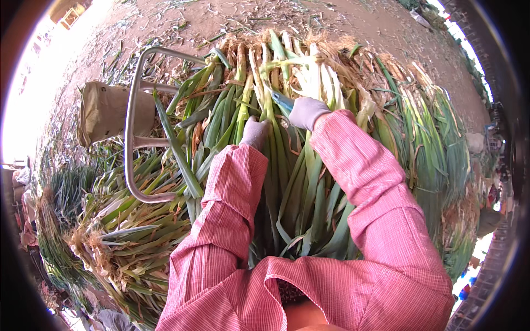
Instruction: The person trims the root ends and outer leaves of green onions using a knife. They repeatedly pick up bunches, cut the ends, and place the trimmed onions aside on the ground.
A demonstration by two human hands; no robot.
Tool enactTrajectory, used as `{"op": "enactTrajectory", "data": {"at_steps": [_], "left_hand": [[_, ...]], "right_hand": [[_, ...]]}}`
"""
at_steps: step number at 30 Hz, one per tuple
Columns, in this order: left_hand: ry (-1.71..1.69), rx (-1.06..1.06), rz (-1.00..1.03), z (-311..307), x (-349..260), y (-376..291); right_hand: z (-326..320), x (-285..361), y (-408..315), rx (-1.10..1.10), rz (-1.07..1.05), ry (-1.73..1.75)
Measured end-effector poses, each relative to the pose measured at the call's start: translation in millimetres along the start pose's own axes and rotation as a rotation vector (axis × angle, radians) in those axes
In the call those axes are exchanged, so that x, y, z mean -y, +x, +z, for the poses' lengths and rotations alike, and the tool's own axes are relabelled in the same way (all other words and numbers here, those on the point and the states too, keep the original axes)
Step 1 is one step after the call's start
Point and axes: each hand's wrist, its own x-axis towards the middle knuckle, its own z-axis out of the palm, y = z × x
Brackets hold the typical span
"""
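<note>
My left hand (254, 133), in a grey glove, is closed around the green part of a long green onion stalk (267, 103). The stalk's pale end points away from me. In my right hand (307, 112), gloved too, is a small blue tool (282, 100), which looks like a knife; its pale tip lies close to that stalk. Beneath both hands spreads a heap of green onions (308, 198), leaves towards me and roots at the far side. Just beyond my right hand, a group of white, peeled-looking stems (319, 78) lies across the heap.
To the left, a bent metal tube frame (131, 120) stands among the onions, beside a cloth-covered cylindrical object (118, 109). More onions (136, 252) are piled at lower left, and others (430, 120) lie at right. Beyond the heap, leaf scraps litter the bare ground (364, 18).
</note>
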Motion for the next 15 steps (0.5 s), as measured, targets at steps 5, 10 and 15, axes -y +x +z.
{"op": "enactTrajectory", "data": {"at_steps": [5,10,15], "left_hand": [[-0.262,0.042,0.038,4.1,-1.7,-20.3],[-0.184,0.015,0.034,4.2,-0.8,-26.5],[-0.187,0.060,0.014,4.3,2.8,-34.3]], "right_hand": [[14.9,-5.5,-24.3,0.065,0.000,-0.080],[9.3,-4.5,7.3,-0.019,0.061,-0.014],[-4.1,-2.0,35.2,0.013,0.049,0.039]]}}
